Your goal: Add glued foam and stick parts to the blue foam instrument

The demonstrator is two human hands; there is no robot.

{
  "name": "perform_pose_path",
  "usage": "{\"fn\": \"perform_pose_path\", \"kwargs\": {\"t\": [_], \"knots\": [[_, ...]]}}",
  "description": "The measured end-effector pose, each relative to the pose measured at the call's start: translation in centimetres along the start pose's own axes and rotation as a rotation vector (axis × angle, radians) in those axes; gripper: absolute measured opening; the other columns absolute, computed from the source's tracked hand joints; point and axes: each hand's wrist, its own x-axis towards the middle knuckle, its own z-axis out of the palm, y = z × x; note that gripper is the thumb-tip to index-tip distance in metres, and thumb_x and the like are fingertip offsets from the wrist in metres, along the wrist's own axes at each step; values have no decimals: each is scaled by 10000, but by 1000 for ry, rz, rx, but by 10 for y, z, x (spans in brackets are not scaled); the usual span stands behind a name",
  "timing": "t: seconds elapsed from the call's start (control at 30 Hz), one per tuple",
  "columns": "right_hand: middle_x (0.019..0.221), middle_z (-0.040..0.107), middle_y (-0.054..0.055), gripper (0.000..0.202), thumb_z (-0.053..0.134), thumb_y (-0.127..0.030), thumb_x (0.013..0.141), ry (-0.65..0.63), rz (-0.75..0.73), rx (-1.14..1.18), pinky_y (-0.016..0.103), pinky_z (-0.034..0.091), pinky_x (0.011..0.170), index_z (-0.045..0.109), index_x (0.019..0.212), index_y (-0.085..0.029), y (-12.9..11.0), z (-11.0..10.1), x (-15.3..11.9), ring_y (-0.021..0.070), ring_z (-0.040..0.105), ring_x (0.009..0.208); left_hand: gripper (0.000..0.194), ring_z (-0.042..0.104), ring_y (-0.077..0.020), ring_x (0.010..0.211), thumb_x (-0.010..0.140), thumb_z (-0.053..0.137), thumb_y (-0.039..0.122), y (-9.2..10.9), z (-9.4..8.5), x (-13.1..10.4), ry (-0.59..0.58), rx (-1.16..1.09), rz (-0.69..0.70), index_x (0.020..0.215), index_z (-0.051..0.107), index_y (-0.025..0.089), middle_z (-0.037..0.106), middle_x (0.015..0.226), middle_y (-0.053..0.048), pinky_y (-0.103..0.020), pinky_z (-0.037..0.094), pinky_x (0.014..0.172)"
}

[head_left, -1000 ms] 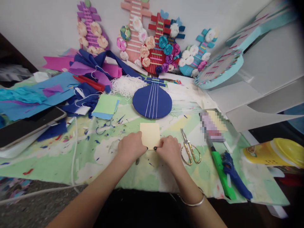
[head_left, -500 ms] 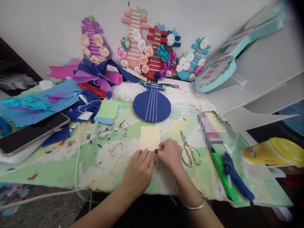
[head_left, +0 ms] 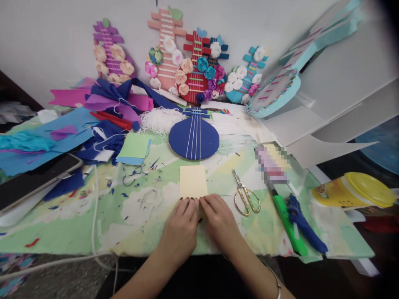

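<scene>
A pale yellow sheet of paper lies flat on the table straight before me. My left hand has its bent fingers pressed together on the paper's near edge. Beside it, my right hand grips the same edge near its right corner, the fingertips of both hands almost touching. The fingers hide the edge itself, so any fold there is hard to make out. Beyond the paper lies a dark blue lute-shaped craft with white strings. Gold-handled scissors rest to the right of my right hand.
Green and blue paper squares lie left of the lute, near tangled white string. A phone is at far left. At right are a green-handled tool, a blue glue gun and a yellow cup. Decorated lutes lean on the wall.
My right hand has shifted from the paper's right corner onto its near edge, beside the left hand, its fingers now pointing forward. The whole view has moved slightly.
</scene>
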Motion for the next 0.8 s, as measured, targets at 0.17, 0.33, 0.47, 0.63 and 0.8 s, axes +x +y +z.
{"fn": "perform_pose_path", "kwargs": {"t": [0.17,0.33,0.47,0.63,0.8], "knots": [[753,604,75,195,462,-103,870,2,70,-13,324,439,691,648,841,-156,6,8,4,197,502,772,296,567,-214,894,868,401,110,-16,-16,13,-77,-105,-42,1104,579,107,646,967,-102,-345,499,761],[673,579,38,172,564,-89,787,27,222,56,300,395,646,623,657,-185,17,13,19,179,478,716,189,534,-173,747,859,458,107,-32,-26,31,-178,-114,-17,929,619,175,609,773,-36,-279,453,606],[689,588,40,177,571,-41,733,-42,285,54,304,375,652,596,627,-181,15,10,28,188,481,742,178,516,-179,748,868,432,89,-34,-26,38,-221,-103,85,852,601,143,581,793,-54,-299,449,629],[727,584,42,167,557,-38,741,-158,305,40,294,350,646,581,647,-174,14,4,32,183,493,757,147,499,-194,744,829,472,59,-35,-33,43,-376,-6,203,865,603,115,569,826,-64,-319,441,642],[769,578,38,136,557,-57,772,-213,225,-1,291,318,655,573,711,-178,22,8,29,180,484,773,126,500,-211,750,803,511,65,-37,-36,48,-442,89,283,861,616,105,569,811,-67,-330,419,634]]}}
